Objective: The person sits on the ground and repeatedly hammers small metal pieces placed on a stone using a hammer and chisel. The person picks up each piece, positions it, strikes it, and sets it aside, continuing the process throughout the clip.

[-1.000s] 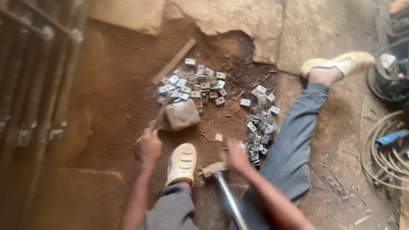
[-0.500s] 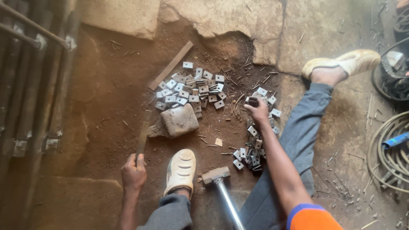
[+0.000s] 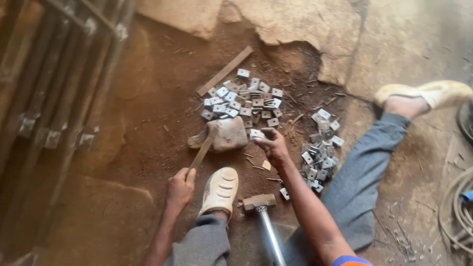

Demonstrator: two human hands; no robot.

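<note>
Left grip: left hand (image 3: 180,188) wrapped tight round the near end of a flat metal bar (image 3: 202,151), which slants up so its far tip rests on the stone block (image 3: 227,134); reads as a tool pinned on the work surface.
Right grip: right hand (image 3: 274,148) pinches one small square metal plate (image 3: 256,133) between thumb and fingertips, at the block's right edge, just beside the bar tip.
Hammer: sledge-type hammer (image 3: 259,203) lies on the dirt between the legs, head near the right forearm, handle running toward the camera; nobody holds it, parked within reach.
Near foot: pale clog (image 3: 220,189) planted just this side of the block, between both hands.
Block: sits on red dirt, looks to serve as an anvil; low and close to the seated body.
Right pile: heap of plates (image 3: 320,152) alongside the outstretched right leg (image 3: 367,167), near the right hand.
Far pile: second heap of plates (image 3: 244,101) right behind the block, kept apart from the right one.
Far strip: wooden strip (image 3: 224,71) lies diagonal beyond the far pile.
Left side: rusty metal grille (image 3: 54,93) lying well apart.
</note>
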